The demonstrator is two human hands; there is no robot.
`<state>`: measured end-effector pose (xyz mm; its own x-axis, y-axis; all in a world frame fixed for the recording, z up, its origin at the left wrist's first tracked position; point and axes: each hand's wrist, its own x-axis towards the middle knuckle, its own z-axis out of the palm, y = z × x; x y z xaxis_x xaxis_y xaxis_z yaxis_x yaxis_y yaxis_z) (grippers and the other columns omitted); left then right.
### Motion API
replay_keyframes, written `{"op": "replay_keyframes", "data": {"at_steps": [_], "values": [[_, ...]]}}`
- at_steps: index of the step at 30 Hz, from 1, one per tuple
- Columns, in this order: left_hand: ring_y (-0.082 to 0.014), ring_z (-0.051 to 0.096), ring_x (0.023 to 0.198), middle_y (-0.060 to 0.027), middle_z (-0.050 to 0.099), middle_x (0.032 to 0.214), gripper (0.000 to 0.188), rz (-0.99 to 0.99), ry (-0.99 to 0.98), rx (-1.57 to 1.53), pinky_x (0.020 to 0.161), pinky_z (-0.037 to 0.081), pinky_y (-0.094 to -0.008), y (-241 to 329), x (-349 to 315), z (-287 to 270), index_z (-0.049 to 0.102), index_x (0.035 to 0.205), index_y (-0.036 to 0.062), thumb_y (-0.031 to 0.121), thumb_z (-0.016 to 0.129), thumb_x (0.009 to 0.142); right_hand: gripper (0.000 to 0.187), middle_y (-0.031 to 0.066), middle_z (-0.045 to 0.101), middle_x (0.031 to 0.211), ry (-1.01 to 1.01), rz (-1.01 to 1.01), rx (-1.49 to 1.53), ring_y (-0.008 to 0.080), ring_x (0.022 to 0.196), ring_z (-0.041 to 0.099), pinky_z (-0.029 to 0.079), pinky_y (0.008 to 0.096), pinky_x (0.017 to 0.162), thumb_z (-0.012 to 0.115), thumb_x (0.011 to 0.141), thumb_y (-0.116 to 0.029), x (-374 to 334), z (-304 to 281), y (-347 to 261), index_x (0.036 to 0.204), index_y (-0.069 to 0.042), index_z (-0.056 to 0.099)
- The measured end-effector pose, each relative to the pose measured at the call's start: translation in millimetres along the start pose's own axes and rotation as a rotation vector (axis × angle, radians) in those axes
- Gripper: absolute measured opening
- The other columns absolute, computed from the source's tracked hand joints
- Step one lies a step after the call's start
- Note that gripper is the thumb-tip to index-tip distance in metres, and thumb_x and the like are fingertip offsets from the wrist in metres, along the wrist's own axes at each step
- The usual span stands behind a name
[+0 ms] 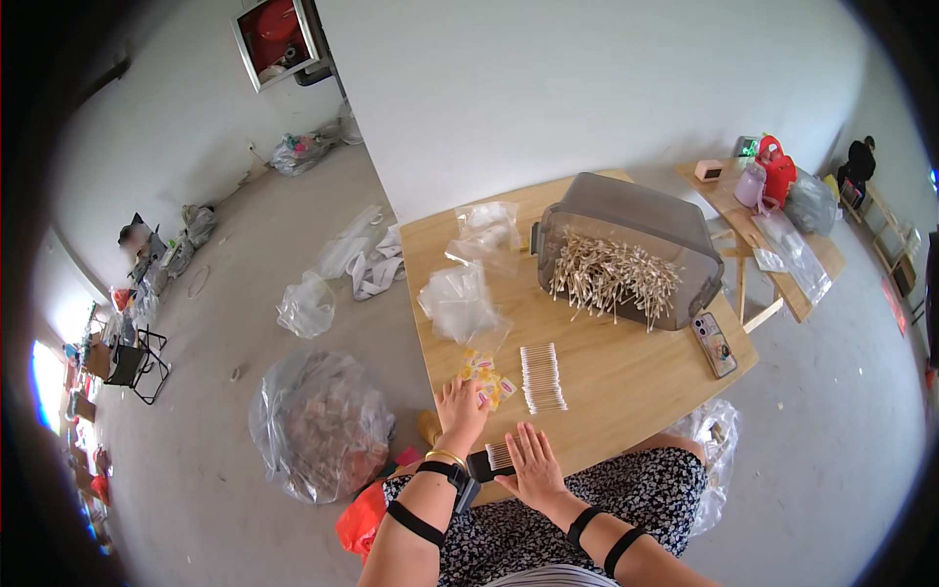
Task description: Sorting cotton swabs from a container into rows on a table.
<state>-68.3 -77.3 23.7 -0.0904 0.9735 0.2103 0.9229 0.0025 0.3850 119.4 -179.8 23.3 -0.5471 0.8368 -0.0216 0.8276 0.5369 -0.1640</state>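
My left hand (462, 409) reaches over the table's near left edge, its fingers slightly bent and apart at a small spread of yellow-and-white printed cards (500, 388). My right hand (534, 472) lies with fingers stretched over a dark tray (478, 464), touching a short row of cotton swabs (499, 454) in it. Just beyond, a neat row of cotton swabs (543, 378) rests on the wooden table (626, 382). Farther back, a grey translucent bin (636, 210) lies tipped on its side, with a heap of loose cotton swabs (611, 277) at its mouth.
Clear plastic bags (460, 303) lie along the table's left side. A phone (714, 344) sits near its right edge. Large stuffed plastic bags (321, 426) stand on the floor at left. A second table (812, 249) holds a red bag (776, 174) and other items.
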Motion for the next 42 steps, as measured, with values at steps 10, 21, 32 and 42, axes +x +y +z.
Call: {"op": "replay_keyframes", "data": {"at_steps": [10,21,32,42], "values": [[-0.0239,0.061,0.099,-0.0034,0.066,0.093,0.030,-0.049,-0.125,0.010,0.096,0.040,-0.0419,-4.8,17.4,7.9,0.066,0.096,0.0143,0.027,0.083,0.075,0.087,0.0244,0.020,0.163,0.025,0.014,0.048,0.0368,0.154,0.016,0.012,0.0481,0.125,0.040,0.099,-0.062,-0.8,-1.0,1.2,0.157,0.000,0.023],[-0.0102,0.065,0.070,-0.0026,0.070,0.083,0.011,-0.398,-0.104,-0.884,0.069,0.052,-0.0257,-10.7,-53.5,-34.8,0.067,0.096,0.0003,0.010,0.070,0.091,0.085,0.0209,0.018,0.165,0.003,0.036,-0.013,0.0339,0.155,0.012,0.011,0.0468,0.125,0.038,0.099,-0.064,-4.6,-4.3,6.5,0.158,-0.003,0.026],[-0.0123,0.068,0.069,-0.0055,0.071,0.087,0.013,-0.654,-0.156,-0.965,0.062,0.054,-0.0237,-6.5,-110.5,-20.9,0.065,0.102,0.0017,0.009,0.070,0.093,0.086,0.0202,0.019,0.165,0.058,0.036,-0.021,0.0338,0.155,0.012,0.009,0.0471,0.125,0.039,0.098,-0.064,-2.6,0.6,1.4,0.158,-0.004,0.027],[-0.0135,0.069,0.065,-0.0062,0.070,0.082,0.018,-1.001,-0.181,-1.155,0.054,0.054,-0.0227,1.5,-103.8,-1.5,0.066,0.100,-0.0001,0.016,0.072,0.094,0.087,0.0194,0.023,0.164,0.120,0.032,0.069,0.0331,0.155,0.015,0.010,0.0460,0.125,0.044,0.096,-0.063,-4.8,4.0,1.2,0.156,-0.003,0.030]]}}
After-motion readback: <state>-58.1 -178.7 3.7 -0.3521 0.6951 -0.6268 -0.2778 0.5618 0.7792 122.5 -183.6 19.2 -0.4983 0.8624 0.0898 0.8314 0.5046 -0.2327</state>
